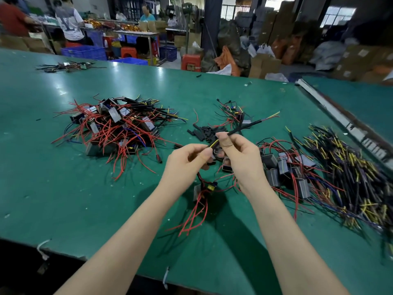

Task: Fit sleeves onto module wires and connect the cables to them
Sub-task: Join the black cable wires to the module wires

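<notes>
Above the green table [63, 188], my right hand [238, 158] pinches a black cable [246, 125] that runs up and to the right, ending in thin yellow and red cores. My left hand [187, 160] pinches a yellow wire [213, 143] right where it meets the cable's near end. Below the two hands hangs a grey module [197, 191] with red wires [191, 218] trailing onto the table. A small pile of short black sleeves [203, 132] lies just beyond my hands.
A heap of modules with red wires [119, 124] lies at the left. More grey modules [285, 169] sit by my right wrist. A spread of black cables with yellow ends [348, 173] covers the right. A small wire tangle [230, 111] lies farther back. People work at distant benches.
</notes>
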Tool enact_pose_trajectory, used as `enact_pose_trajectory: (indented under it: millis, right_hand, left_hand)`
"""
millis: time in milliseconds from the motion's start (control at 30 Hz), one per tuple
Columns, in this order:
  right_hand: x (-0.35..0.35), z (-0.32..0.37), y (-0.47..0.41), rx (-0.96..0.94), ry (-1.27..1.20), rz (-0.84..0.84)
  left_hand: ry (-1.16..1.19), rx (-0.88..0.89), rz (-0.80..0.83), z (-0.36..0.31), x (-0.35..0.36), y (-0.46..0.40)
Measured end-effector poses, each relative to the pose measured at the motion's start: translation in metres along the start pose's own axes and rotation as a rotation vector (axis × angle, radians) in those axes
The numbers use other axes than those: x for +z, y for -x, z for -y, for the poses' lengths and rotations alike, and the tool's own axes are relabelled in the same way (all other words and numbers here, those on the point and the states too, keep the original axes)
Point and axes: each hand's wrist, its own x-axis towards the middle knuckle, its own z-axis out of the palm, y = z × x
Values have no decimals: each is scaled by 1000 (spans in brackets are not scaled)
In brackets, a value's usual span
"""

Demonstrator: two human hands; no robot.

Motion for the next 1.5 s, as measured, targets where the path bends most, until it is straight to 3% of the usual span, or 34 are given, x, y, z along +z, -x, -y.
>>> enact_pose_trajectory:
  millis: [133,233,300,467,600,867,1000,1200,1500]
  right_hand:
    - [-17,-14,-1,-22,273,101]
    - [-28,-26,-4,16,744,223]
    - [-29,-32,-6,30,912,292]
    - [-36,-32,-8,-85,922,133]
    - [-46,-32,-11,-55,888,62]
    - [-55,-40,-11,-115,1044,101]
    - [-54,-40,-9,-110,1048,90]
    - [-31,-30,1,-196,1001,-6]
    - [17,-41,25,-304,1001,250]
  left_hand:
    - [-2,37,-149,-4,-4,-4]
    - [168,-7,-225,-14,-3,-6]
    - [304,-68,-248,-21,-2,-8]
    - [742,-208,-242,-38,-9,-13]
    - [1126,-254,-222,-43,-29,-21]
    - [1342,-245,-352,-36,-54,-33]
    - [1304,-326,-400,-29,-64,-33]
    - [1110,-483,-301,-19,-44,-29]
    - [354,-249,-406,-32,-55,-55]
